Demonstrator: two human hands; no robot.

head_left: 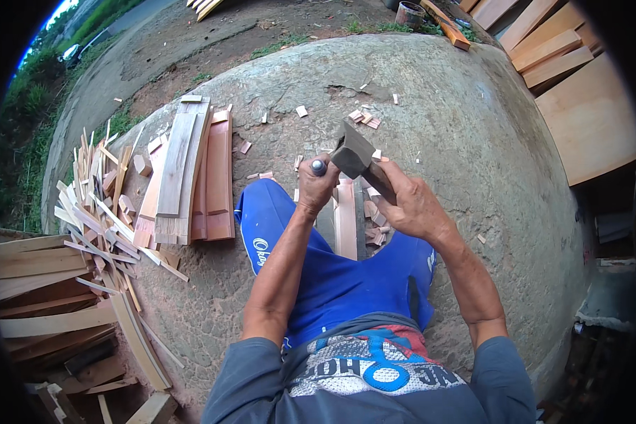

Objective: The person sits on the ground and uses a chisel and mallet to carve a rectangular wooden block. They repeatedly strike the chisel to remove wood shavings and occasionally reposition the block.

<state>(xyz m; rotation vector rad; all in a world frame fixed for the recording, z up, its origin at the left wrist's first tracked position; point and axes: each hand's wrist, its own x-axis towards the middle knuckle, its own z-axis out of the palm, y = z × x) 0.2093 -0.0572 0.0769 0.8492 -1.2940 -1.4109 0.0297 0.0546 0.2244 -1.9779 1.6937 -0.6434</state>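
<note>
My left hand (315, 186) is wrapped round a chisel (319, 167); its round metal-capped end shows above the fist, and its blade is hidden. My right hand (415, 203) grips the handle of a hammer (353, 150), its dark blocky head close beside my left fist. Whether the head touches the left hand I cannot tell. Below both hands, a narrow light wooden piece (345, 222) lies lengthwise between my legs in blue trousers. Small wood chips (376, 230) are scattered next to it.
At my left, long grey and reddish boards (182, 159) lie stacked, beside a heap of thin offcuts (106, 205). More planks (35, 272) are piled at the lower left. Wooden panels (590, 116) stand at the far right. Chips dot the rough concrete (487, 155).
</note>
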